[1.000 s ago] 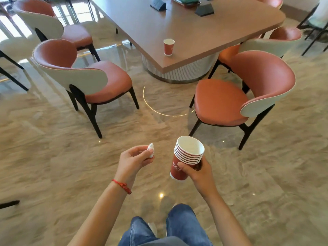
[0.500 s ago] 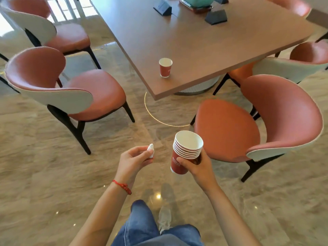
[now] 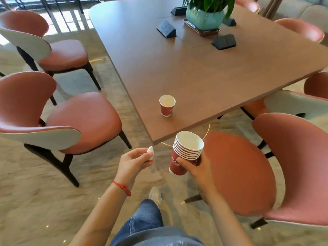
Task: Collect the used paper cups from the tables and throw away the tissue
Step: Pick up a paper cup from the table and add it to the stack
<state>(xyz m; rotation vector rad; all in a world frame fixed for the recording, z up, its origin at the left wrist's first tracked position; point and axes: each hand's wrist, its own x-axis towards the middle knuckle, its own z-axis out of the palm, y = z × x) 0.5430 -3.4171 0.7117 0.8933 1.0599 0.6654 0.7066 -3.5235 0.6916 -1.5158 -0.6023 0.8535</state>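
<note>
Change: nearer now to the counter (image 3: 204,71), its corner just ahead of both hands; lone paper cup (image 3: 167,105) larger in view.
Left hand (image 3: 132,163): at 7 o'clock, fingers (image 3: 148,153) pinching a crumpled white tissue (image 3: 150,153).
Right hand (image 3: 197,166): at 5 o'clock, fingers curled round a tilted stack of red paper cups (image 3: 186,153).
Lone paper cup: upright on the counter near its corner, at 12 o'clock from the hands.
Surroundings: potted plant (image 3: 205,13) at far 1 o'clock; pink chair (image 3: 58,118) at 9 o'clock, another chair (image 3: 266,167) at 3 o'clock.
</note>
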